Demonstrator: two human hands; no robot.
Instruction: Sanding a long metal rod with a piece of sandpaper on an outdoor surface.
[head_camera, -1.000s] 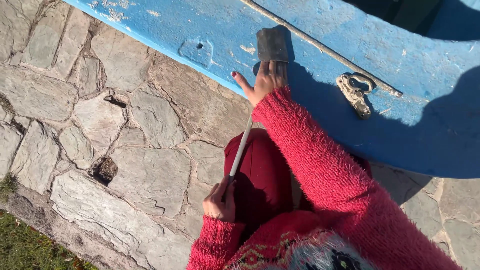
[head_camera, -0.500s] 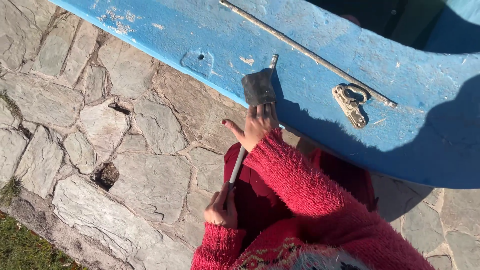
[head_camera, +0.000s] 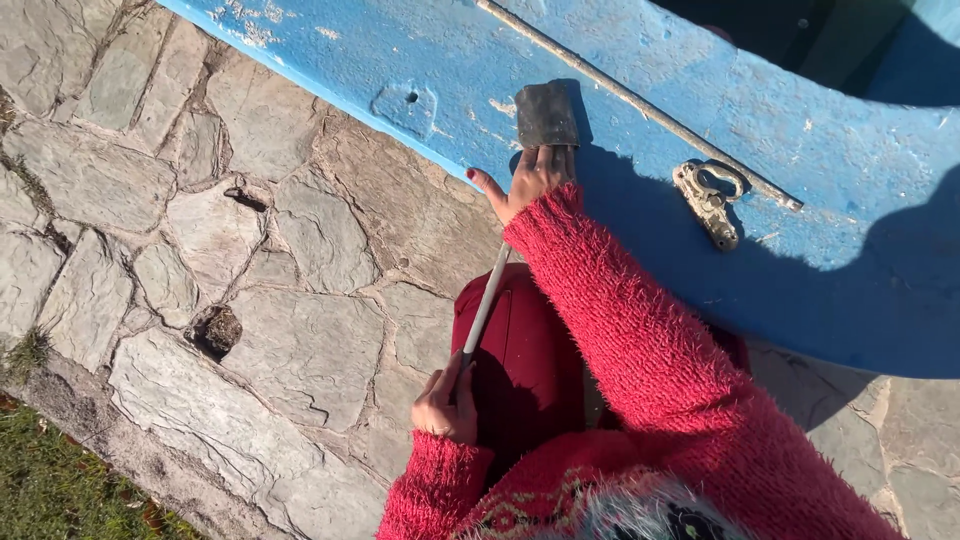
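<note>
Head view, surface: blue painted door (head_camera: 640, 60) across the top, paint chipped and flaking along the near edge, shaded on the right.
Fittings: thin metal rod (head_camera: 640, 100) slanting over the blue; pale metal latch plate (head_camera: 708, 203) just below its lower end; small square raised patch with a hole (head_camera: 405, 103) left of the tool's blade.
Ground: grey stone paving (head_camera: 290, 260) of irregular slabs, one dark hollow (head_camera: 214, 330) at left, strip of grass (head_camera: 60, 490) in the lower left corner.
Labels or signs: none legible anywhere.
Tool: long-handled scraper (head_camera: 545, 115), dark flat blade lying against the blue paint, pale thin handle (head_camera: 486, 305) running down and left over dark red trousers (head_camera: 525, 370).
Right hand (head_camera: 530, 175): fingers pressed flat on the blade's lower edge, thumb stuck out to the left, red nail showing; fuzzy red sleeve (head_camera: 640, 340) behind it.
Left hand (head_camera: 445, 405): fingers curled shut around the handle's bottom end, near the knee.
Blade against fingers: directly above the right fingertips, touching them; handle passing under that palm down to the left fist.
</note>
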